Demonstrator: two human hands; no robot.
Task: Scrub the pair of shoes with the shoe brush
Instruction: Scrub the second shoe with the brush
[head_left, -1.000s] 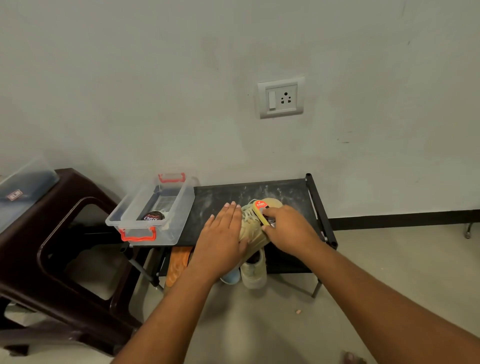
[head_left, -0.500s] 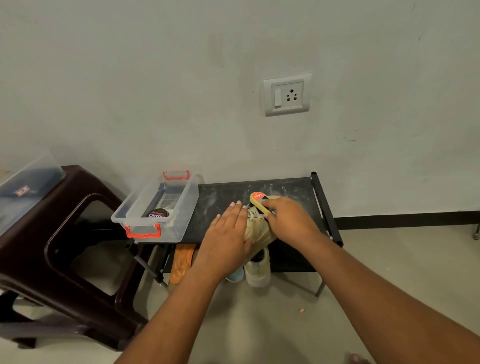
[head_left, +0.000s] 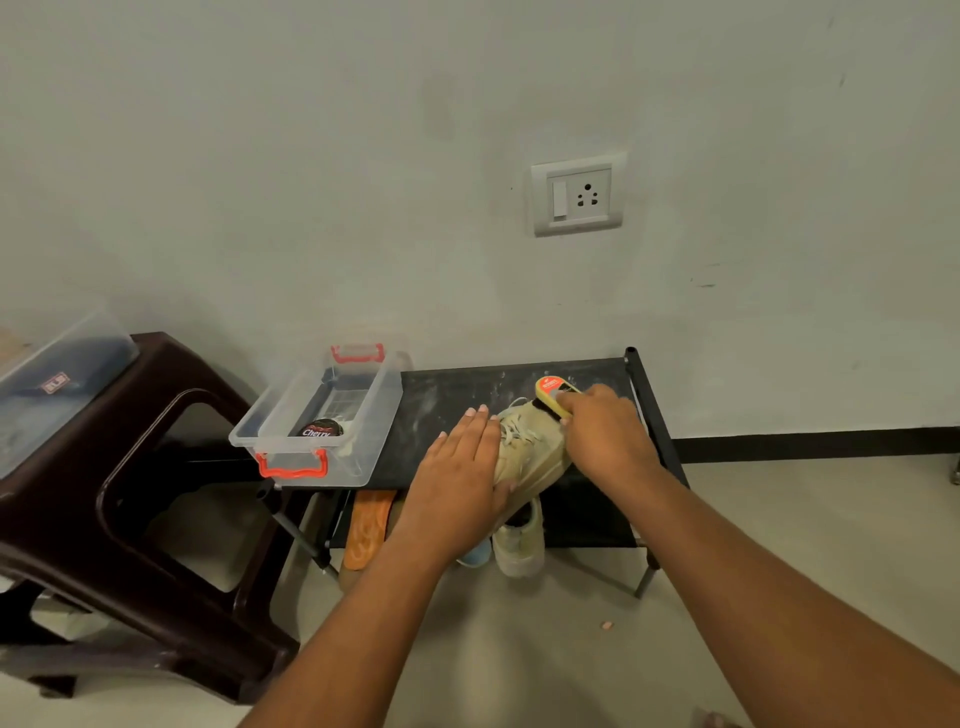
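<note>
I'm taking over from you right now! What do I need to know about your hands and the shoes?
Left hand: flat, pressing the beige shoe down on the black rack.
Right hand: grips the shoe brush, bristles on the shoe's far end.
Done: scrubbing of this shoe is under way.
To do: finish it, then the second shoe on the lower shelf.

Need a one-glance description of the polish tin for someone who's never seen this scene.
Find the black shoe rack against the wall, below the wall socket. At its left end sits a clear plastic box with red handles. The polish tin lies inside, near the box's front end: the only round, dark thing there, lettered "Cherry" in white.
</note>
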